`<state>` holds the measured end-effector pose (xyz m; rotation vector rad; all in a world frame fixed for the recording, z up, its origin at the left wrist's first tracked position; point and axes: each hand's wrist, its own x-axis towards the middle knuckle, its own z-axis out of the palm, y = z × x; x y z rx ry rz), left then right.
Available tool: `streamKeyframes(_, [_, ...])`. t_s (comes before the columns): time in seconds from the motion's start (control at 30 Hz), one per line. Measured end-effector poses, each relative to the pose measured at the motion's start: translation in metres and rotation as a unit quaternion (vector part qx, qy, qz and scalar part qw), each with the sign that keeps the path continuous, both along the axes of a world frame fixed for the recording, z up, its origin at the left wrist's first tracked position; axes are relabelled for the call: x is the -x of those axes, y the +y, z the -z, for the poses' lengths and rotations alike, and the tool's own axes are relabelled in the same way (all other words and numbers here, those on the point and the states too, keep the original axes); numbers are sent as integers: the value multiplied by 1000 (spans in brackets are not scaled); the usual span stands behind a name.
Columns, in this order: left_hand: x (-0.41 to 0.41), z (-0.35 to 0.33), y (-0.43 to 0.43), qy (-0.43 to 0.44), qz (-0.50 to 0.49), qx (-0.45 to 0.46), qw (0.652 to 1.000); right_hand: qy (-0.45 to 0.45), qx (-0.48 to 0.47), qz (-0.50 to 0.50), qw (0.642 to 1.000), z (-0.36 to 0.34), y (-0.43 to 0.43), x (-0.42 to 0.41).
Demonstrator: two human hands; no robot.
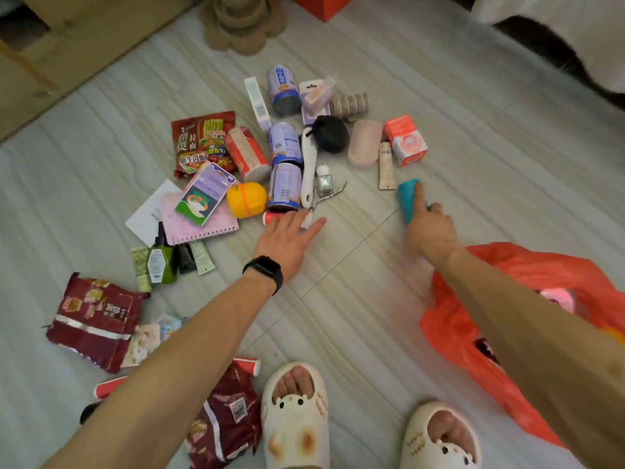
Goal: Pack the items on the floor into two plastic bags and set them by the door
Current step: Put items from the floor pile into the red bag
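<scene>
Orange plastic, crumpled and open-mouthed, lies on the floor (pixel 490 137) under the right arm: this is the bag (pixel 449 319), and something pink shows inside it. The step in hand looks like gathering. The right hand (pixel 431 231) grips a teal cup-like thing (pixel 408 198), fingers curled round its lower part and the forefinger laid straight along its side. The left hand (pixel 287 238) reaches flat towards the heap, fingers straight and slightly apart, their tips over a small red-and-white tube (pixel 269 217) just in front of a blue can (pixel 285 187). I cannot tell whether they touch it.

The next move probably calls for bringing the teal thing back to the bag's mouth, which sags and may need holding open, while the left hand closes on the tube.

Most of the load is unpacked. There are more cans, a noodle packet (pixel 203 140), a yellow ball (pixel 247 199), a pink notebook (pixel 199 225), a pink case (pixel 363 143) and a red-and-white box (pixel 406 140). Dark red snack packets (pixel 94 319) lie near the slippers (pixel 294 414), where a step could crush them. No second bag and no door are in sight.
</scene>
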<state>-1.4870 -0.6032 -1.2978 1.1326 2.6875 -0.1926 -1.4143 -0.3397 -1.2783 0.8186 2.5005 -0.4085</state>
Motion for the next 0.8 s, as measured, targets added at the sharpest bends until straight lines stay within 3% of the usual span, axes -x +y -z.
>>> streamKeyframes(0.17, [0,-2,17,-17,-47,57,997,-36,45,-127,990,-7,-84,-51])
streamKeyframes(0.37, [-57,-10,-7,-23,-52,146,988,-95,104,-195,971,-19,-160,-117])
streamKeyframes(0.47, [-79,-19,-31,-103,-103,143,979,-142,215,-161,953,-37,-159,-137])
streamKeyframes(0.53, [-91,-31,-41,-165,-145,94,971,-118,282,-132,943,-59,-147,-150])
streamKeyframes(0.67, [-109,-78,-27,-221,-143,-39,964,12,391,33,920,-111,-108,-204])
streamKeyframes(0.8, [-133,-155,28,-156,-19,-172,972,161,466,217,842,-153,-51,-277])
